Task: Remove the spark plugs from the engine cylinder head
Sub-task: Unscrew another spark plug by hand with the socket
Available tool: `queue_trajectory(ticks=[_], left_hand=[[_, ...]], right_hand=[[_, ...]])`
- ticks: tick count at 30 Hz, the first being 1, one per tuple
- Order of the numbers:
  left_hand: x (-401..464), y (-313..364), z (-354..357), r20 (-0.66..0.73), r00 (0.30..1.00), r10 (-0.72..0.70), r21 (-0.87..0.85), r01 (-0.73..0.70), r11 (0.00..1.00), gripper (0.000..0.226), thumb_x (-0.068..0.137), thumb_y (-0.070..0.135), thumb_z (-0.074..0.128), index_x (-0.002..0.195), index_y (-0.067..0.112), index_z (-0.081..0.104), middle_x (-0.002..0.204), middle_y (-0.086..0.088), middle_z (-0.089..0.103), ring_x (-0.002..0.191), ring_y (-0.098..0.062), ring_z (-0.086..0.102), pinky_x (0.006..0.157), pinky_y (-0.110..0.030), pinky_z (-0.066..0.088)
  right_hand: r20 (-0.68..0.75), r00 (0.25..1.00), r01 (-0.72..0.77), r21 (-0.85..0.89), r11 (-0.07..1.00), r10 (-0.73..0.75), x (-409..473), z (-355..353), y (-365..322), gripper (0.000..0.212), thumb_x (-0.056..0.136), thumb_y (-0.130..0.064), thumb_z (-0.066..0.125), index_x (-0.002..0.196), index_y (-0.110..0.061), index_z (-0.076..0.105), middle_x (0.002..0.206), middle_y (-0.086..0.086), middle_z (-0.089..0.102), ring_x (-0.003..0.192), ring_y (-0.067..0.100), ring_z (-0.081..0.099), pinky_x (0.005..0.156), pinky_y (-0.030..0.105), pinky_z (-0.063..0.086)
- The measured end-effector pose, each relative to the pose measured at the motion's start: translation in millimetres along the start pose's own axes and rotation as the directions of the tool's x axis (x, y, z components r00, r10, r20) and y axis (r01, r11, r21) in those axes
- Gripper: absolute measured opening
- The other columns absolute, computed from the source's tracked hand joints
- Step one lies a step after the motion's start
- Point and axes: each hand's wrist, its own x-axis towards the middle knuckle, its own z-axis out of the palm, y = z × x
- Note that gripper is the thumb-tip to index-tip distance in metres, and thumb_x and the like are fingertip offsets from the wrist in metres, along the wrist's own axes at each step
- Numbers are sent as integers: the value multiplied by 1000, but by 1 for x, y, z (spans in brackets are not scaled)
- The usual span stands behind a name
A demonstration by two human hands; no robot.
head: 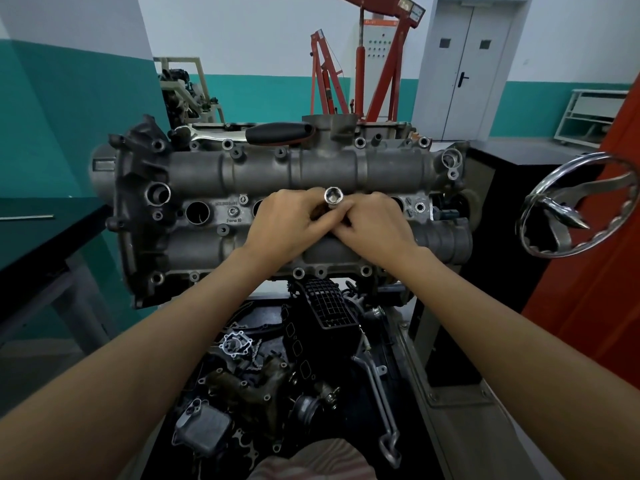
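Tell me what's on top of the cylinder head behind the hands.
A black-handled ratchet lies along the cylinder head at its far edge. Whether anything lies under it is hidden.

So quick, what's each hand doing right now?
Left hand: fingers curled around the silver socket, holding it.
Right hand: fingers pinching the same socket from the other side.

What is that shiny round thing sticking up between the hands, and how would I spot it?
Find the big grey engine head in the middle. Both hands, left and right, meet over its row of round holes. Between the fingertips stands a socket, a short tube: it is bright chrome with a hollow open top, unlike the dull grey metal around it.
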Motion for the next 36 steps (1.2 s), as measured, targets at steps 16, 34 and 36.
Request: queue_trajectory(ticks=[16,34,36], left_hand=[[-2,3,0,29,999,37,6,-37,999,46,86,51,38,71,8,48,60,1,53,53,-21,50,47,-32,37],[-2,4,1,13,998,60,9,-60,998,32,85,43,35,79,13,46,68,10,44,52,-19,47,47,-27,33],[-1,3,1,-5,998,65,28,-65,998,34,87,41,37,77,12,53,66,7,49,51,-17,47,47,-25,29]], right_hand=[[-10,1000,7,32,999,-7,-3,-1,-2,19,84,-23,59,79,-4,62,74,11,67,67,32,58,62,27,24],[68,998,-5,6,1000,5,-1,1,2,29,88,-33,45,98,-10,58,92,2,64,77,22,57,71,28,37],[57,998,-24,25,999,23,0,1,2,29,89,-35,46,99,-10,54,91,2,65,77,23,58,70,30,38]])
